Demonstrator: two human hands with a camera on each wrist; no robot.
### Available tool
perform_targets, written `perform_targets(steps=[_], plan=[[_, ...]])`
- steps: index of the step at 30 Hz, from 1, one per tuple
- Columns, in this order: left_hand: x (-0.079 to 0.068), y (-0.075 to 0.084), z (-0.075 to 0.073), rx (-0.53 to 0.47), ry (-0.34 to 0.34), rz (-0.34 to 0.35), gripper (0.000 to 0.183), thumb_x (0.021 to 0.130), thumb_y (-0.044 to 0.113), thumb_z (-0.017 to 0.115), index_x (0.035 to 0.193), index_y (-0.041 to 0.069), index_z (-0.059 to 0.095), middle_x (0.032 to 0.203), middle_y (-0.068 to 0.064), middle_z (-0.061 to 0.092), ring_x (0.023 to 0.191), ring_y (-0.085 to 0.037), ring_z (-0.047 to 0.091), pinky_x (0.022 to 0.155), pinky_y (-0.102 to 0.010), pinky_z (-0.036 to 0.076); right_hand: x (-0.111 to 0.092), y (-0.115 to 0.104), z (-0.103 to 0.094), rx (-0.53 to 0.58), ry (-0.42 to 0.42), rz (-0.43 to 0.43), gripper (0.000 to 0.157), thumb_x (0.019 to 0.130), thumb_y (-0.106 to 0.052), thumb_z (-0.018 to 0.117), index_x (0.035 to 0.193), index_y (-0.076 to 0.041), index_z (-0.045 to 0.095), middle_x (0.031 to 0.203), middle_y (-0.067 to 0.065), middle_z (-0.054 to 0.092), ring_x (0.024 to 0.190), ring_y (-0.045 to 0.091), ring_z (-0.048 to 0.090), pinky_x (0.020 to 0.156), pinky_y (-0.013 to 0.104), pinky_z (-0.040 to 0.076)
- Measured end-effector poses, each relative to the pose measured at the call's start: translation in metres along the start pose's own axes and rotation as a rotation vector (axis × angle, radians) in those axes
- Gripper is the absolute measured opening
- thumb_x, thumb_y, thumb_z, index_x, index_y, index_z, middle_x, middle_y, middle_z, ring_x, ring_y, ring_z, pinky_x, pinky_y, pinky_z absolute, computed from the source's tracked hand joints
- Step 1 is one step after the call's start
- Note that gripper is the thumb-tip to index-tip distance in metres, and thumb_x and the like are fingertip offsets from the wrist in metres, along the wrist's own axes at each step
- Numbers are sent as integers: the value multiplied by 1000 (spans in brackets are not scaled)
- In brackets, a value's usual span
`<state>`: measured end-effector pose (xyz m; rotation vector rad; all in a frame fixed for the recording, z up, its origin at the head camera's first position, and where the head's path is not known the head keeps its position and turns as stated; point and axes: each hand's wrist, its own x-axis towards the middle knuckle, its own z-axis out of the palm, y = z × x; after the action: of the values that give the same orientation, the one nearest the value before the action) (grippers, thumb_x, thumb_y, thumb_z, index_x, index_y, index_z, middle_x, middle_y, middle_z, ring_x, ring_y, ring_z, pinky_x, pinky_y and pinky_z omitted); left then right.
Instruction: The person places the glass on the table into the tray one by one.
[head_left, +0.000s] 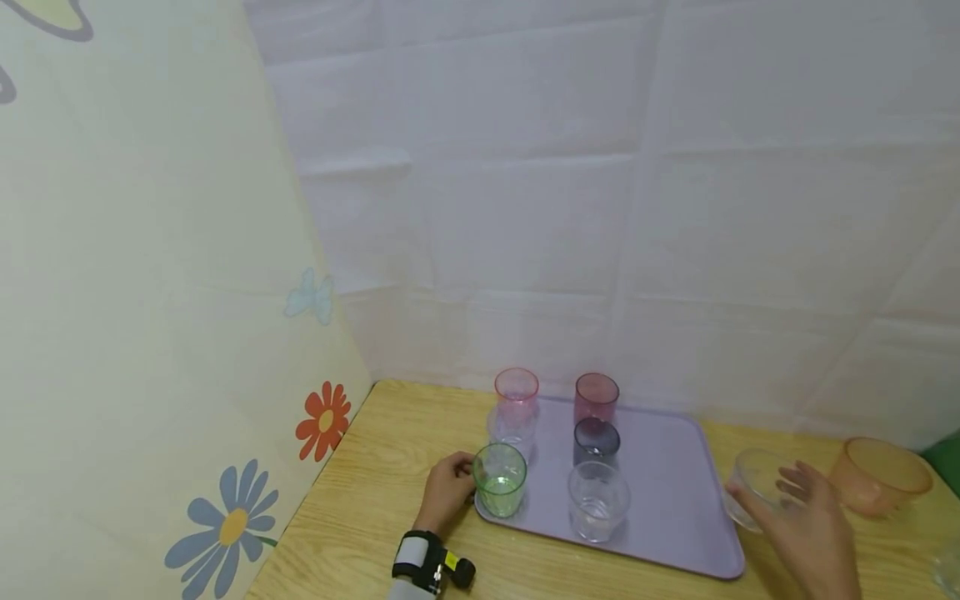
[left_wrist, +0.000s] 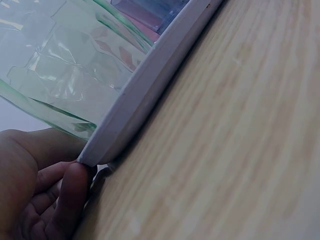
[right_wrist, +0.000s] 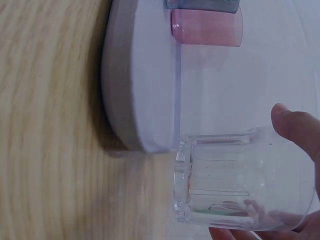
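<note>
My left hand (head_left: 447, 492) pinches the near-left corner of a lilac tray (head_left: 667, 500) between thumb and fingers, right beside a green glass (head_left: 500, 479). To the right of the tray, my right hand (head_left: 813, 525) holds a clear glass (right_wrist: 225, 180), thumb on one side and fingers on the other. Its base hangs above the wood, about level with the tray's rim. Two rows of glasses stand on the tray: pink (head_left: 517, 390), clear (head_left: 510, 435) and green at left; dark red (head_left: 596, 396), dark grey (head_left: 596, 442) and clear (head_left: 597, 504) in the middle.
An orange bowl (head_left: 873, 483) stands on the wooden table (head_left: 360, 500) beyond my right hand. Part of a clear vessel (head_left: 947, 571) and something green (head_left: 947, 458) show at the right edge. A white sheet (head_left: 510, 208) hangs behind; a flowered wall covering (head_left: 150, 292) borders the left.
</note>
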<state>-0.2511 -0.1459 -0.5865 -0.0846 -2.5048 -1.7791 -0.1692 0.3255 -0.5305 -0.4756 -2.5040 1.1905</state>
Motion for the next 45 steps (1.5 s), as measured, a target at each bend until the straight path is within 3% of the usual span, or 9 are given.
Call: perform_targets(steps=[4,8,10,12,13,15,18,28,45], plan=[[0,-1,0,-6,-3,3,21,88,2,71,108,-3,74,84,-3,67,65,-7,60,55,-20,53,0,-4,3,-30,9,-10,116,88,-47,86,164,10,18,149,39,51,120,44,60,78,16,40],[1,-2,0,-4,-2,0,20,89,2,71,108,-3,74,84,-3,67,66,-8,60,55,-20,53,2,-10,7,-23,-11,6,118,90,-49,83,166,8,13,154,39,46,131,55,52,94,43,51],[1,-2,0,-3,-1,-6,20,89,2,71,108,-3,74,84,-3,67,66,-9,60,55,-20,53,2,-12,10,-26,-16,2,118,90,-48,83,166,8,13,155,38,46,132,56,52,89,35,50],[1,-1,1,2,0,-11,19,89,2,71,108,-2,74,85,-3,66,67,-9,60,56,-20,53,3,-15,12,-31,-14,-5,118,89,-48,84,166,7,13,155,38,46,133,56,51,88,35,49],[1,-1,1,4,1,-9,19,89,1,71,108,-2,74,84,-3,67,67,-9,60,55,-20,53,3,-16,13,-28,-15,-7,118,90,-48,84,166,7,13,156,38,45,134,55,51,92,43,51],[1,-1,1,8,2,-21,20,89,1,71,108,-2,74,84,-3,66,66,-9,60,55,-20,53,4,-18,15,-39,-14,-16,118,90,-48,84,165,8,14,155,38,45,134,55,50,93,44,51],[0,1,1,17,2,-27,20,88,1,70,108,-2,75,84,-3,66,65,-10,60,55,-21,53,6,-22,17,-29,-18,-34,117,90,-48,83,165,9,13,155,39,44,136,56,49,103,68,43],[0,0,2,26,2,-36,19,88,0,71,107,-1,75,83,-2,65,63,-11,59,54,-22,52,12,-27,25,-27,-23,-101,115,90,-45,84,164,11,15,152,42,45,134,59,49,102,71,43],[2,1,0,30,-2,-37,16,91,3,73,107,1,75,82,-2,65,63,-11,59,54,-21,52,27,-29,37,-60,-35,-108,116,88,-49,85,162,12,20,151,43,45,132,60,51,101,72,44]])
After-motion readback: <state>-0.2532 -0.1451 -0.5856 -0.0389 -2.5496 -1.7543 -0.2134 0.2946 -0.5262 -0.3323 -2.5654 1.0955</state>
